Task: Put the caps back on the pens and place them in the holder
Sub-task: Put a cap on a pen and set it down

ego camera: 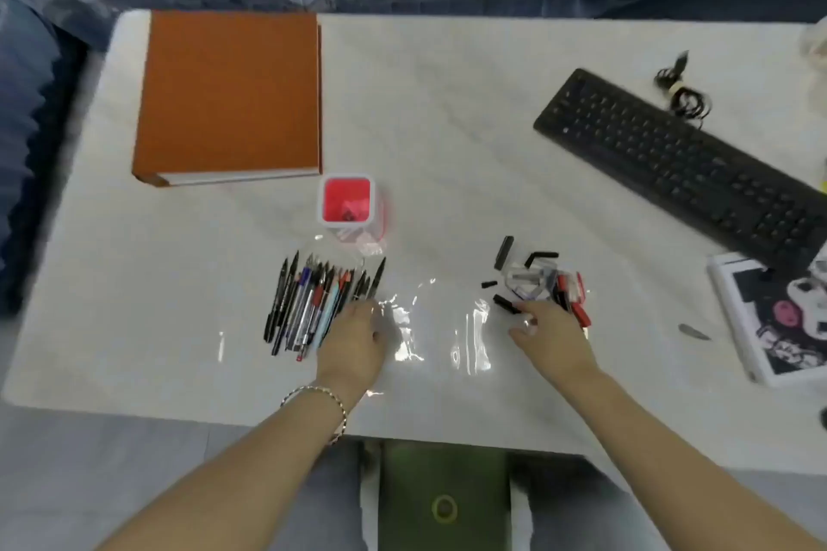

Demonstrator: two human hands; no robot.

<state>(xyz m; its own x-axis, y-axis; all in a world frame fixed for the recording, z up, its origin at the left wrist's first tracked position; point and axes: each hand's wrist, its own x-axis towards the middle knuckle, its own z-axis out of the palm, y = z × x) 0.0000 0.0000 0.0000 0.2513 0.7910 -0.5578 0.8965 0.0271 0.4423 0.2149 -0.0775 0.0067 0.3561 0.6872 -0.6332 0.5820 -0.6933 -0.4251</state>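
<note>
Several uncapped pens [313,304] lie side by side in a row left of centre on the white table [447,125]. Behind them stands the red and white pen holder [347,199], its opening facing up. A loose pile of black, red and clear caps [539,277] lies to the right. My left hand [358,342] rests palm down at the right edge of the pen row, fingertips touching the nearest pens. My right hand [552,333] reaches into the near side of the cap pile with its thumb spread apart; the blur hides whether it holds a cap.
An orange binder [228,94] lies at the back left. A black keyboard [680,166] with a coiled cable [680,89] lies at the right, and a printed white box [778,318] sits at the right edge. Clear plastic film [438,327] lies between my hands.
</note>
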